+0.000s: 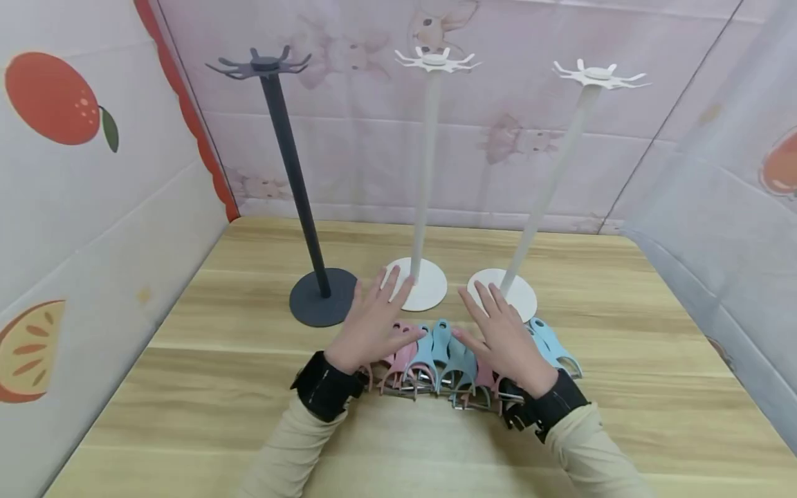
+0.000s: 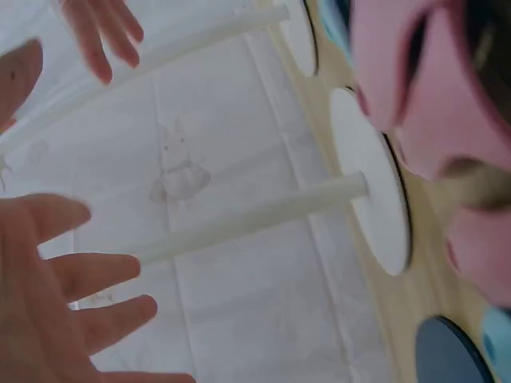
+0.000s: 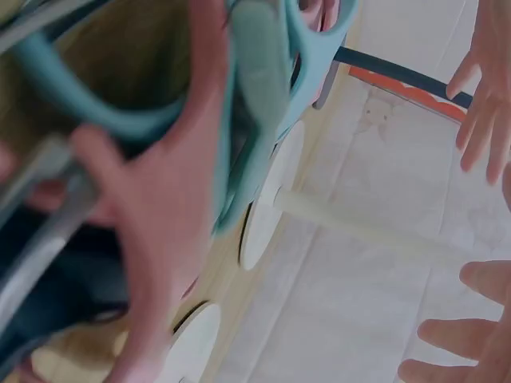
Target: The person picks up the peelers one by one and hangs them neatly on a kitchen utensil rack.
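- Left hand (image 1: 370,328): grip apart, fingers spread above pink and blue plastic clips (image 1: 461,363) with metal bars.
- Right hand (image 1: 507,339): grip apart, fingers spread near the same clips.
- Clips lie on the wood-grain table (image 1: 187,415), before one dark-grey stand (image 1: 295,180) and two white stands (image 1: 426,159) with round bases.

- I see pale beige cloth on both forearms: a left sleeve (image 1: 292,443) and a right sleeve (image 1: 594,443), both long and softly creased.
- Past the left cuff I make out a broad black wristband (image 1: 326,387) with a small dark fitting (image 1: 361,382) on its thumb side.
- The other arm wears a similar black strap (image 1: 562,401), its bulkier black attachment (image 1: 519,415) too small for me to read.
- I see the left hand (image 1: 370,328) and right hand (image 1: 509,340) bare.
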{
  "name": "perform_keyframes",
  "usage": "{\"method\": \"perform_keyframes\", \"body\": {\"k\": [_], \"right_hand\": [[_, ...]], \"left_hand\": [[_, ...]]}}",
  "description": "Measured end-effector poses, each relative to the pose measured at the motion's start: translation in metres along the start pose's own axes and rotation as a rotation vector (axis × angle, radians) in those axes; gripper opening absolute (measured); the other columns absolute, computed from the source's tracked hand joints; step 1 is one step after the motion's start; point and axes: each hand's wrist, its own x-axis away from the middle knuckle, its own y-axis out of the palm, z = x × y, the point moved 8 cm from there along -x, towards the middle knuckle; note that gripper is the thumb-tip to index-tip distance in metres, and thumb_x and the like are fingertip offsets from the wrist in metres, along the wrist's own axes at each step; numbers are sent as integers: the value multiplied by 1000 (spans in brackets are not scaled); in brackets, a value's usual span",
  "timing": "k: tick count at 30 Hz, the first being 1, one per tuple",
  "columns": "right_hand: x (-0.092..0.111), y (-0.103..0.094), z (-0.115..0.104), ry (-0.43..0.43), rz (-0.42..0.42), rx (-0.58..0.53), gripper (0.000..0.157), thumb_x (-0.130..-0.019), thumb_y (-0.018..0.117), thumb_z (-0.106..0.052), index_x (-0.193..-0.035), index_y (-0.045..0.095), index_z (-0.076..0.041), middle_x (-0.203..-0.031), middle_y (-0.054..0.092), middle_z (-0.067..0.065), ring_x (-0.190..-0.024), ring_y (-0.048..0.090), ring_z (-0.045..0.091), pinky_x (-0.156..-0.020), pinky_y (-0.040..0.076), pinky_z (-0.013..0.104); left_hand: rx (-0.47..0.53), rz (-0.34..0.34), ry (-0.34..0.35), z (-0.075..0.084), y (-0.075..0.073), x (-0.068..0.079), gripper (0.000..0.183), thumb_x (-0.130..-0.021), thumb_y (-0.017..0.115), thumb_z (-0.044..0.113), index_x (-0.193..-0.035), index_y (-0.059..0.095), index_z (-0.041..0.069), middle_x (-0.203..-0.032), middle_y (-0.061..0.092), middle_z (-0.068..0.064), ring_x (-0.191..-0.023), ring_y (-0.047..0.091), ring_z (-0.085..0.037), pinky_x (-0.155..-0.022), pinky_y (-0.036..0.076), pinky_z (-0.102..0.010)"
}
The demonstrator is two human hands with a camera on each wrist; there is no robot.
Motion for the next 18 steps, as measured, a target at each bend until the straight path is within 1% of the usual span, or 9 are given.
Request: {"method": "perform_keyframes", "body": {"k": [2, 4, 6, 9, 11, 13, 14, 16, 18], "right_hand": [[1, -1, 4, -14, 12, 0, 68, -88, 57, -39, -141, 33, -4, -144, 25, 24, -131, 18, 44, -98, 25, 59], [2, -2, 12, -12, 11, 7, 66, -88, 57, -37, -139, 35, -2, -142, 28, 26, -130, 22, 45, -99, 25, 57], [6, -3, 22, 8, 3, 4, 64, -88, 58, -35, -138, 37, 1, -138, 34, 28, -127, 26, 46, -99, 27, 56], [13, -5, 39, 52, -14, -4, 61, -89, 58, -33, -134, 41, 4, -132, 42, 28, -124, 32, 47, -97, 29, 56], [18, -8, 52, 77, -13, -19, 58, -88, 60, -29, -131, 43, 6, -126, 47, 29, -119, 37, 47, -94, 33, 57], [24, -10, 64, 94, -10, -18, 55, -87, 61, -26, -128, 46, 9, -121, 51, 29, -114, 44, 47, -90, 37, 56], [26, -11, 71, 107, -14, -13, 54, -87, 61, -24, -126, 47, 10, -120, 52, 30, -111, 46, 47, -88, 39, 56], [30, -12, 85, 137, -25, -9, 51, -86, 62, -23, -123, 49, 10, -115, 55, 30, -103, 52, 45, -83, 43, 55], [34, -11, 100, 189, -56, 5, 51, -87, 61, -24, -122, 50, 12, -113, 55, 31, -100, 53, 46, -81, 43, 55]], "left_hand": [[35, 29, -4, -9, -3, 4, 81, -87, 52, 51, -145, 19, 6, -149, 17, -17, -136, 13, -31, -103, 15, -57], [79, 74, -6, -21, -8, 10, 77, -88, 55, 44, -143, 23, 0, -146, 25, -19, -134, 23, -31, -104, 22, -52], [128, 114, -22, -35, -13, 17, 71, -89, 58, 37, -140, 30, -3, -141, 34, -21, -129, 33, -32, -102, 29, -48], [175, 159, -69, -63, -16, 27, 61, -89, 59, 28, -133, 39, -8, -131, 44, -25, -120, 43, -37, -97, 36, -47], [202, 160, -128, -85, -15, 32, 58, -89, 59, 25, -130, 41, -11, -127, 47, -28, -117, 45, -39, -95, 37, -48], [219, 134, -185, -108, -11, 34, 60, -88, 59, 23, -130, 38, -15, -127, 44, -32, -117, 43, -42, -96, 35, -49], [222, 103, -218, -120, -7, 33, 63, -89, 59, 23, -131, 34, -17, -129, 41, -34, -119, 40, -44, -97, 34, -50], [227, 16, -282, -142, 1, 32, 72, -89, 58, 26, -134, 24, -19, -134, 29, -37, -124, 31, -46, -99, 30, -52], [226, -78, -326, -162, 13, 29, 81, -89, 56, 30, -135, 13, -20, -139, 15, -39, -128, 20, -48, -101, 24, -53]]}}
